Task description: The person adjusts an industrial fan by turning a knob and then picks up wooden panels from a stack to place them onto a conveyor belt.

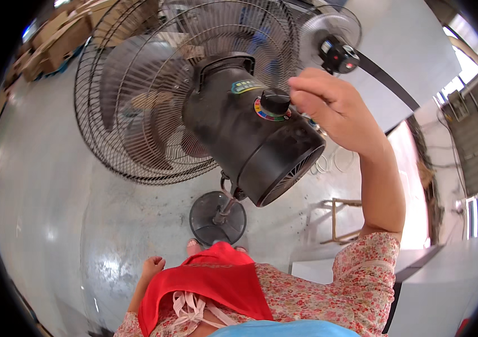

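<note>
A large black pedestal fan fills the upper middle, its motor housing [222, 118] turned toward me and its wire cage [90, 121] on the left. On top of the housing a round black knob [275, 102] sits on a coloured dial ring. My right hand [334, 106] is raised just right of this knob, fingers curled in; whether they touch the knob or hold a small part is hidden. Low at my left side hangs my left hand [152, 267], its fingers curled and nothing visible in them. The round base [217, 219] stands on the floor before my feet.
A second, smaller fan [340, 53] stands behind, near a pale panel [402, 50]. Cardboard boxes [62, 42] are piled at the far left. A small metal frame [337, 219] is on the floor to the right, with a grey surface [452, 292] nearer me.
</note>
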`<state>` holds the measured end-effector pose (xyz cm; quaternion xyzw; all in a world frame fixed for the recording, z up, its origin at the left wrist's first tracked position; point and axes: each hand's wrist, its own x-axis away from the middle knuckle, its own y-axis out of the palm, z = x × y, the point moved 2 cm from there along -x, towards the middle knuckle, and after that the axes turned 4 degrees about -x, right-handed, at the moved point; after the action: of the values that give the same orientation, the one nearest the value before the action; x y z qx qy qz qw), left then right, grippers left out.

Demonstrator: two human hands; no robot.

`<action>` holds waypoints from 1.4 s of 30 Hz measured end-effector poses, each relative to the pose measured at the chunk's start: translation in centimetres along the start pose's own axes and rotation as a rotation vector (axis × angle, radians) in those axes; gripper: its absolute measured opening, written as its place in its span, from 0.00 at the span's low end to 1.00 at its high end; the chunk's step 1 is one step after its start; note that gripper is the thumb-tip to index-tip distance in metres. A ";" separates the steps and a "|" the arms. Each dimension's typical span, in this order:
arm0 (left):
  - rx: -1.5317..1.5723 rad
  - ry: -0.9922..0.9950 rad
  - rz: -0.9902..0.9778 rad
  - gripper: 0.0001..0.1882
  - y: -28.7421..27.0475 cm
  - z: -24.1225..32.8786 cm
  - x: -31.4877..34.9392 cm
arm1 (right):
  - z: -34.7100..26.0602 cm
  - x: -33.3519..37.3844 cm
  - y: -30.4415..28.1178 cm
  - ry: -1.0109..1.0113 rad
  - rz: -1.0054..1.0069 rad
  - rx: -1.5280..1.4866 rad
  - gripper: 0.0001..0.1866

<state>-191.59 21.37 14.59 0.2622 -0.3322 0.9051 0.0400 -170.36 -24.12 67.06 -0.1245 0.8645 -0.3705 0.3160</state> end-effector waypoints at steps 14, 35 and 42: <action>0.131 -0.097 -0.054 0.15 -5.5 3.8 -6.1 | 0.1 -3.4 0.7 0.283 -0.388 -0.247 0.11; 0.241 -0.091 -0.048 0.18 0.7 0.6 -6.7 | -1.7 -4.2 1.0 -0.083 -0.461 0.105 0.12; 0.123 -0.076 -0.092 0.19 1.0 1.1 -5.3 | -0.7 -4.1 1.2 -0.151 -0.461 0.088 0.16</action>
<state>-186.80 20.47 12.06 0.3133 -0.2651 0.9104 0.0527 -167.62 -21.05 68.41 -0.3321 0.7701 -0.4597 0.2920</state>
